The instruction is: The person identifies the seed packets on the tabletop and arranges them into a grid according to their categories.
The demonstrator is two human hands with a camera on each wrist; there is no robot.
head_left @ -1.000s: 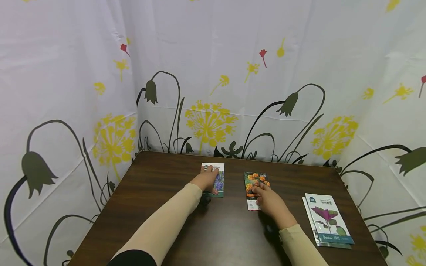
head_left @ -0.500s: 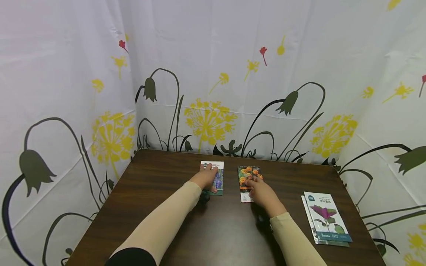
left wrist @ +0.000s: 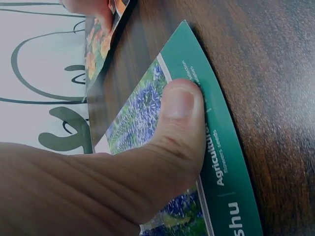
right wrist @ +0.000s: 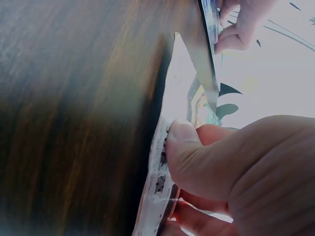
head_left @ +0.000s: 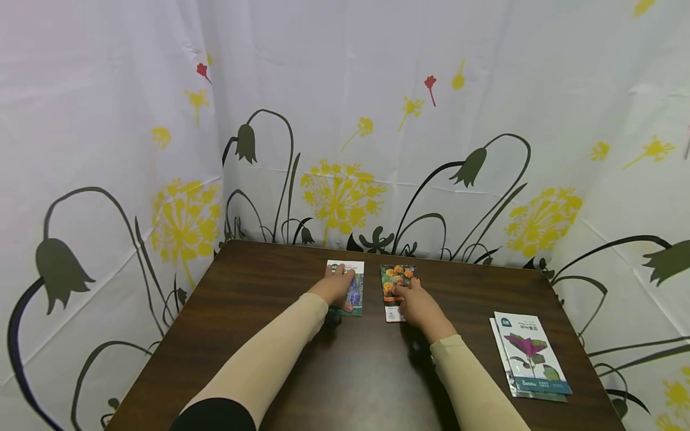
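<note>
The left hand is lying spread over the purple-flowered packet, its thumb pressing flat near the green end; it is probably steadying that packet so it cannot skid. The right hand is pinching the orange-flowered packet at its right side, its thumb bearing on the white near end. How far the fingers are reaching underneath, I cannot tell. Both packets are occupying the far middle of the tabletop, a narrow gap separating them, short sides facing near and far; that seems to be for keeping a tidy row with the pictures readable. Well to the right and nearer, a magenta-flowered packet is resting on another packet, which is peeking out on the left and near sides, perhaps a waiting pile.

The tabletop is showing dark brown wood grain and catching a dull sheen toward the near middle. Behind it, a white curtain printed with yellow, red and grey-green flowers is hanging across the far side and wrapping round left and right.
</note>
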